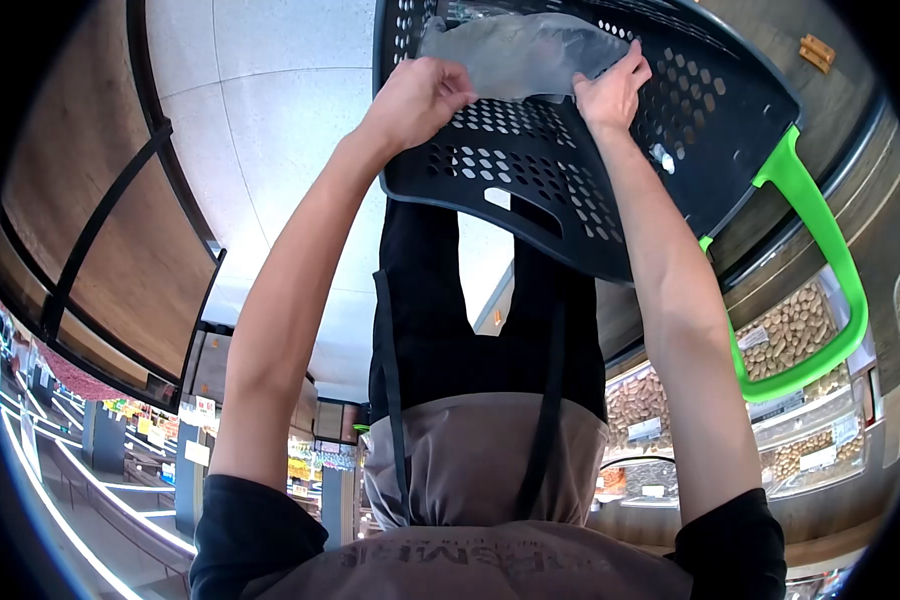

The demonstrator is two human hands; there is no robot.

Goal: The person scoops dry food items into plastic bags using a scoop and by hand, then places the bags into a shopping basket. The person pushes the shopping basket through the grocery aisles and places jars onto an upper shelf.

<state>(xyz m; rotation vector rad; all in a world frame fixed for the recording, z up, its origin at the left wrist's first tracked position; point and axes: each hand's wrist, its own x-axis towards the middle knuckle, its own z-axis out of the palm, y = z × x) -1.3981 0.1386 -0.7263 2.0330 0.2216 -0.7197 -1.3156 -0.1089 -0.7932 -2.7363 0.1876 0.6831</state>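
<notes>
A black perforated shopping basket (590, 170) stands tilted in front of my legs, its bright green handle (840, 250) hanging out to the right. Over the basket's opening lies a translucent plastic bag (520, 60), spread between my two hands. My left hand (425, 98) pinches the bag's lower left edge with closed fingers. On the other side, my right hand (615, 88) grips the bag's right end between thumb and fingers. A small white object (662, 157) shows on the basket's side, too small to make out.
Trays of peanuts and other nuts (790, 330) with price labels are at the lower right. A wooden, black-edged display unit (120, 240) stands at the left on a pale tiled floor (240, 110). A small wooden piece (816, 53) lies at the upper right.
</notes>
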